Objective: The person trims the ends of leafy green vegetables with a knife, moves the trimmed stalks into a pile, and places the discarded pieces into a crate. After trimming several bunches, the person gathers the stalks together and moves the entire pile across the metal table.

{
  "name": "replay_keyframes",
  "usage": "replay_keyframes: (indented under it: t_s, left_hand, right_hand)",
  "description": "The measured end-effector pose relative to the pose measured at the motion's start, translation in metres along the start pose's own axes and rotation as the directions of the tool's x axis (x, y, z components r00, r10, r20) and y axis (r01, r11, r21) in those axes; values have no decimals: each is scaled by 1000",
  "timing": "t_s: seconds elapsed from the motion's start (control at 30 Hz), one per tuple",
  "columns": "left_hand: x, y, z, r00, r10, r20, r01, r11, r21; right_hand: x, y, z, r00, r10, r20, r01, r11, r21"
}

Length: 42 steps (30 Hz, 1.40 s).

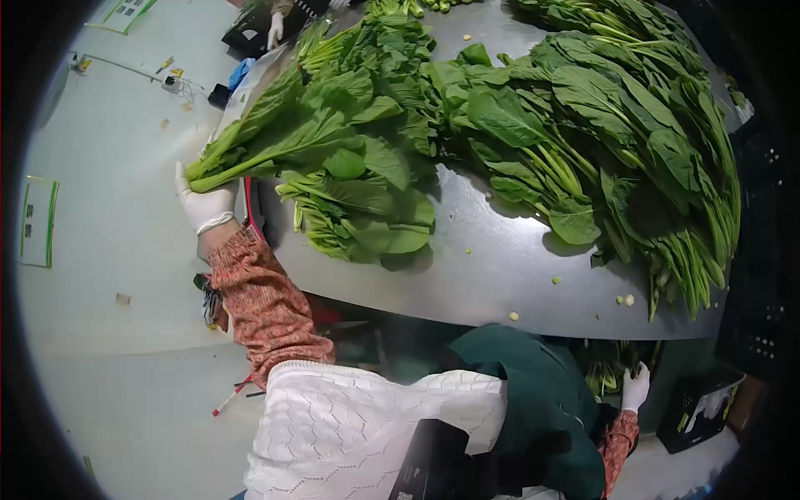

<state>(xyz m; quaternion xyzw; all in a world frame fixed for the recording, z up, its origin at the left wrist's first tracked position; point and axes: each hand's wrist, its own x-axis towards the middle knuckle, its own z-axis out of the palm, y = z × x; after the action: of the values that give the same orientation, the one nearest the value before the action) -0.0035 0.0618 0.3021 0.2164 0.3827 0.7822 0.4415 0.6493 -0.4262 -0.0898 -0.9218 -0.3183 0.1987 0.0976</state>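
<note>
My left hand [206,200], in a white glove, is closed round the stems of a bunch of leafy greens [317,137] at the table's left edge. The leaves of this bunch reach right, over other greens. Just below them a smaller bunch [321,212] lies on the metal table [492,271]. At the lower right, below the table's front edge, my right hand [636,387], also gloved, is beside some green stems [604,379]. Its fingers are small in view, and whether they grip the stems is unclear.
A large heap of greens [617,125] covers the table's right side. Small stem pieces [513,317] lie near the front edge. A black crate [700,408] stands on the floor at lower right. Another person's gloved hand [276,30] is by a black crate at the top.
</note>
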Motion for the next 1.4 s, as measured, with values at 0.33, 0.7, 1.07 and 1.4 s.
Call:
replay_keyframes:
  t_s: [0.33,0.7,1.07,1.4]
  left_hand:
    - [91,-89,-98,957,-271,-105,289,926,242]
    - [64,-169,-44,932,-335,-135,361,838,410]
    - [-91,-169,11,671,333,662,-717,65,694]
    - [-246,-315,69,-211,-248,946,-910,404,-98]
  right_hand:
    - [-1,-4,7,999,-46,-25,48,996,75]
    - [-17,-14,11,996,6,-83,9,983,182]
    - [-22,-72,-14,946,-149,-289,250,901,354]
    - [-35,-148,-45,939,-126,-319,252,885,392]
